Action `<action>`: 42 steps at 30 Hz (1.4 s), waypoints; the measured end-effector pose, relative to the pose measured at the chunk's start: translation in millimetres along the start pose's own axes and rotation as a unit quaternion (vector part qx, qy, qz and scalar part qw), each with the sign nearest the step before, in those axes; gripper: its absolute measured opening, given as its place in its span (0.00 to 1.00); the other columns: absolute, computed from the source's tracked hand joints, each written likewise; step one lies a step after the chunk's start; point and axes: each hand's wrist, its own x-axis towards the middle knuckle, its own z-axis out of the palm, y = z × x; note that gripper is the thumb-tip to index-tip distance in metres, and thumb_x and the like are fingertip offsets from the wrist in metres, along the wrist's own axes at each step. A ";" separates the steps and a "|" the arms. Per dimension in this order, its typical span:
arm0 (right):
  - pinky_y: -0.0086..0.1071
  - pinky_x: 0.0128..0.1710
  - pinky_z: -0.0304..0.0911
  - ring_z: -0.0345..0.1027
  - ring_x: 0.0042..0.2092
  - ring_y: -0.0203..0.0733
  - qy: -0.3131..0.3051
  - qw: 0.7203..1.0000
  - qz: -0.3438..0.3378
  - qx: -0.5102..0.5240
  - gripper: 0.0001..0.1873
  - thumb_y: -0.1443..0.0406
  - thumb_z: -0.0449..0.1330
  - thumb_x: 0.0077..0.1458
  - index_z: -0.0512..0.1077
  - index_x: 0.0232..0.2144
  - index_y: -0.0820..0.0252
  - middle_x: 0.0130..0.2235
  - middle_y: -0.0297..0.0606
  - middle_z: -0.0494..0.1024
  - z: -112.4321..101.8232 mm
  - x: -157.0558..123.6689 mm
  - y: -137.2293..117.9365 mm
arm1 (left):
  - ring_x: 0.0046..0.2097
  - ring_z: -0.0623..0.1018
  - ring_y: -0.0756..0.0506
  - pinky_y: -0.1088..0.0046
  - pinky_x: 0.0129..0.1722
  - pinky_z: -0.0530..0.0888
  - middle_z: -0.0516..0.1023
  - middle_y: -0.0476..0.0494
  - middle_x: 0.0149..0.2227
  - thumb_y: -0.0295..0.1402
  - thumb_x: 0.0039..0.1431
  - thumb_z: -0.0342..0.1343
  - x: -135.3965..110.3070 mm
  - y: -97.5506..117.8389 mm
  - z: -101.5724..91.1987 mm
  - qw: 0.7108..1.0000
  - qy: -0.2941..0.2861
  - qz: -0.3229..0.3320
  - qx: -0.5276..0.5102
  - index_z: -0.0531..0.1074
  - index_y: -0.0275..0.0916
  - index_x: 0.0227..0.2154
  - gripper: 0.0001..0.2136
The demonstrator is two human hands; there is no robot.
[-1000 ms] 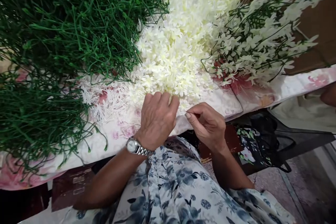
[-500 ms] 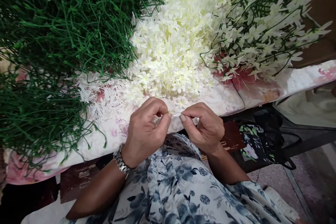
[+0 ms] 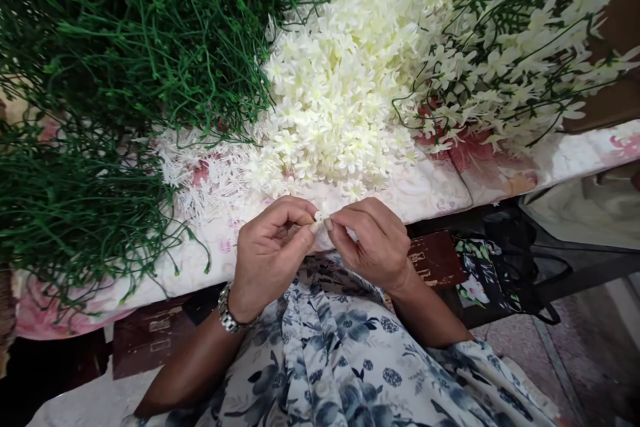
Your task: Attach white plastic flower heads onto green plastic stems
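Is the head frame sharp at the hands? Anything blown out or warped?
Head view: left hand and right hand sharp, pinching a small white piece; white flower pile nearly washes out toward the top; table edge bows from lens distortion; light soft, no hard shadows.

To your left, a big tangle of green stems (image 3: pixel 125 67) spills over the table edge. Dead ahead, a heap of loose cream blossoms (image 3: pixel 340 100), touching the stems. On your right, finished sprigs (image 3: pixel 515 60) lie against a cardboard box (image 3: pixel 617 20). All of it sits on a pink floral cloth (image 3: pixel 435 190). Below the edge, there's a black bag (image 3: pixel 505 260) to your right and a dark red box (image 3: pixel 150 340) to your left.
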 end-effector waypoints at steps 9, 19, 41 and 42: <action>0.29 0.30 0.63 0.65 0.30 0.35 -0.001 0.999 -0.027 -0.022 0.07 0.71 0.60 0.49 0.66 0.32 0.59 0.26 0.34 0.72 -0.5 -2.0 -2.8 | 0.36 0.75 0.54 0.83 0.33 0.72 0.75 0.49 0.33 0.21 0.53 0.54 -8.6 -10.3 -2.4 0.999 0.022 0.045 -0.001 0.72 0.38 0.32 0.07; 0.28 0.28 0.63 0.65 0.30 0.34 -0.022 0.998 0.001 0.055 0.07 0.72 0.60 0.49 0.67 0.32 0.60 0.27 0.36 0.73 3.6 -1.9 -9.1 | 0.35 0.73 0.53 0.78 0.36 0.71 0.73 0.47 0.32 0.16 0.50 0.52 -9.3 -14.0 0.1 0.982 0.047 0.160 0.084 0.70 0.36 0.34 0.11; 0.25 0.27 0.60 0.65 0.27 0.31 -0.081 0.987 0.114 0.075 0.04 0.71 0.55 0.53 0.70 0.28 0.62 0.25 0.33 0.72 33.5 17.4 -6.8 | 0.33 0.75 0.49 0.72 0.35 0.72 0.76 0.47 0.31 0.20 0.49 0.55 -26.2 -32.6 -67.6 0.933 0.161 0.168 0.274 0.72 0.39 0.37 0.13; 0.25 0.27 0.59 0.65 0.27 0.32 -0.082 0.990 0.102 0.045 0.05 0.71 0.55 0.53 0.70 0.27 0.62 0.25 0.34 0.72 36.5 18.5 -6.9 | 0.33 0.74 0.48 0.71 0.35 0.72 0.75 0.46 0.31 0.20 0.49 0.55 -27.1 -35.7 -71.2 0.930 0.146 0.167 0.294 0.72 0.39 0.36 0.11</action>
